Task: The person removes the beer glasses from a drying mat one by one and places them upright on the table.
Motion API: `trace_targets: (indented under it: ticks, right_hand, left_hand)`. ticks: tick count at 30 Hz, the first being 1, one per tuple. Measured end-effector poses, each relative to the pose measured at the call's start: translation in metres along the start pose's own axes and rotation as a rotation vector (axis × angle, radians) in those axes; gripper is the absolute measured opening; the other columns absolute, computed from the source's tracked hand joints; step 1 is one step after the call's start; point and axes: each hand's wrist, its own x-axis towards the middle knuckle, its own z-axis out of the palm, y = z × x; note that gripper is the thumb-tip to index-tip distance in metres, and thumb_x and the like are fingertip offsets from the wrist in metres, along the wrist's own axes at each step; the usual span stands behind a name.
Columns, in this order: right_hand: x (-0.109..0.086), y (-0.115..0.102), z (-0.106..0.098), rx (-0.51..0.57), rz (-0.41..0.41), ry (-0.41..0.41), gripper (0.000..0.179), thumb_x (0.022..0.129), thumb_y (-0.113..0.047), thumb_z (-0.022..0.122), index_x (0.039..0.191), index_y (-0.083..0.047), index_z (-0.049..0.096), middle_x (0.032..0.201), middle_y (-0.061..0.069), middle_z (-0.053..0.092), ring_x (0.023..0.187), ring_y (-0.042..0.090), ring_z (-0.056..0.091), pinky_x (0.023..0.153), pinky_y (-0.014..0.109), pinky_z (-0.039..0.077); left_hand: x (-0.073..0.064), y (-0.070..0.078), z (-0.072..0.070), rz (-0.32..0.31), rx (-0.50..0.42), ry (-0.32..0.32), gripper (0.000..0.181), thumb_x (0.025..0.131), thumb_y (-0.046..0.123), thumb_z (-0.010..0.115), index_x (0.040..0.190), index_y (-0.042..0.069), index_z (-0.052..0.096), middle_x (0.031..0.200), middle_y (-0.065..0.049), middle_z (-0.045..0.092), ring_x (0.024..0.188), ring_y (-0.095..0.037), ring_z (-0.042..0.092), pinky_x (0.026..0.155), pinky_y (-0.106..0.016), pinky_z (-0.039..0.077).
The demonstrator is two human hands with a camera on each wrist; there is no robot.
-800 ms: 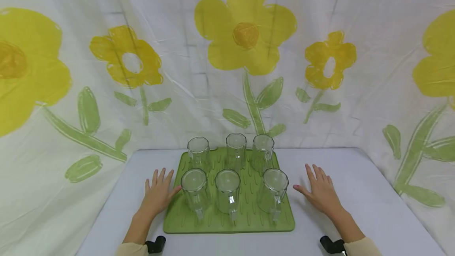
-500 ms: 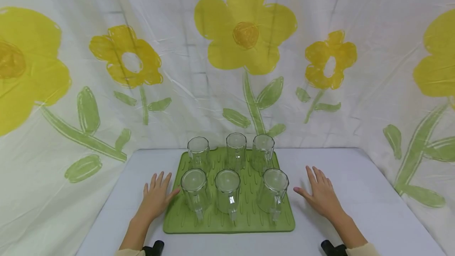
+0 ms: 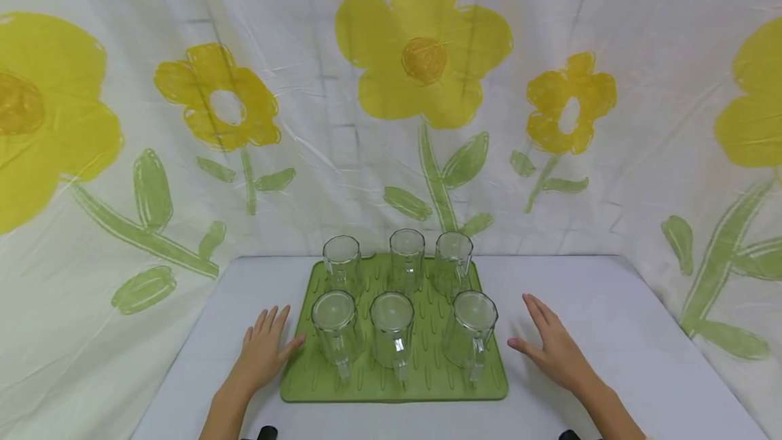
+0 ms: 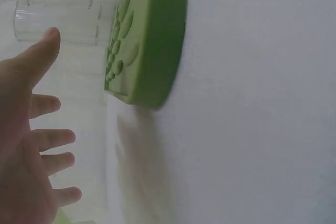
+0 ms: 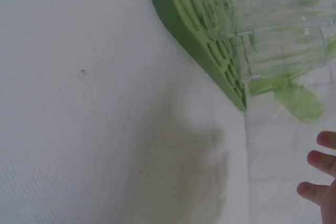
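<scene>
Several clear glass mugs stand upside down in two rows on a green ridged drying mat (image 3: 421, 386). In the front row are a left mug (image 3: 334, 324), a middle mug (image 3: 392, 328) and a right mug (image 3: 469, 328), their handles toward me. My left hand (image 3: 263, 352) hovers beside the mat's left edge, fingers spread, thumb toward the front left mug, holding nothing. My right hand (image 3: 559, 352) is held off the mat's right side with its fingers straight and its palm facing inward, also holding nothing. The left wrist view shows the left fingers (image 4: 52, 139) apart from the mat.
The mat lies on a white table (image 3: 635, 331). Behind the table hangs a white cloth (image 3: 318, 175) printed with yellow flowers. Three more mugs, among them a back left one (image 3: 342, 263), stand close to that cloth.
Both hands have drawn back slightly toward me, the left also a little away from the mat. The right hand has turned its palm more inward. The mugs and mat stay put.
</scene>
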Motion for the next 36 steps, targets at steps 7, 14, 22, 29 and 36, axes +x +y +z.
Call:
trace_targets:
  ticks: [7, 14, 22, 29, 36]
  right_hand:
    - [-0.008, -0.009, -0.002, 0.133, -0.070, 0.119, 0.085, 0.074, -0.023, 0.083, 0.147, -0.009, 0.041, 0.141, 0.021, 0.052, 0.131, 0.020, 0.050, 0.101, 0.036, 0.050]
    - [-0.010, -0.020, -0.006, 0.382, -0.244, 0.182, 0.073, 0.067, 0.003, 0.083, 0.134, -0.001, 0.056, 0.133, -0.003, 0.062, 0.121, -0.011, 0.049, 0.088, 0.005, 0.047]
    - [-0.020, -0.030, -0.003, 0.622, -0.253, 0.053, 0.054, 0.076, 0.014, 0.072, 0.127, 0.003, 0.059, 0.123, -0.001, 0.068, 0.110, -0.003, 0.059, 0.079, 0.018, 0.056]
    - [-0.024, -0.038, 0.010, 0.755, -0.284, -0.016, 0.048, 0.078, 0.018, 0.067, 0.124, 0.010, 0.058, 0.121, -0.003, 0.069, 0.108, -0.001, 0.062, 0.076, 0.023, 0.058]
    - [-0.029, -0.047, 0.026, 0.817, -0.290, -0.041, 0.040, 0.080, 0.015, 0.067, 0.119, 0.009, 0.063, 0.116, -0.006, 0.071, 0.104, -0.001, 0.064, 0.077, 0.024, 0.059]
  left_hand:
    - [-0.010, -0.004, -0.001, 0.048, -0.079, 0.027, 0.073, 0.092, 0.035, 0.065, 0.146, -0.005, 0.036, 0.146, -0.037, 0.037, 0.135, -0.057, 0.031, 0.106, -0.074, 0.028]
    - [-0.018, -0.006, -0.002, 0.057, -0.164, 0.010, 0.078, 0.089, 0.036, 0.068, 0.146, -0.005, 0.035, 0.146, -0.036, 0.037, 0.135, -0.058, 0.030, 0.108, -0.071, 0.028]
    - [-0.027, -0.005, -0.002, 0.041, -0.227, -0.060, 0.093, 0.078, 0.039, 0.078, 0.146, -0.006, 0.034, 0.145, -0.037, 0.038, 0.135, -0.060, 0.029, 0.108, -0.072, 0.027]
    - [-0.033, -0.001, -0.001, 0.034, -0.246, -0.128, 0.105, 0.067, 0.041, 0.085, 0.145, -0.008, 0.034, 0.145, -0.037, 0.038, 0.134, -0.059, 0.031, 0.109, -0.069, 0.029]
    - [-0.038, 0.001, 0.001, 0.043, -0.242, -0.144, 0.110, 0.061, 0.041, 0.088, 0.143, -0.010, 0.036, 0.144, -0.036, 0.040, 0.133, -0.058, 0.034, 0.109, -0.068, 0.030]
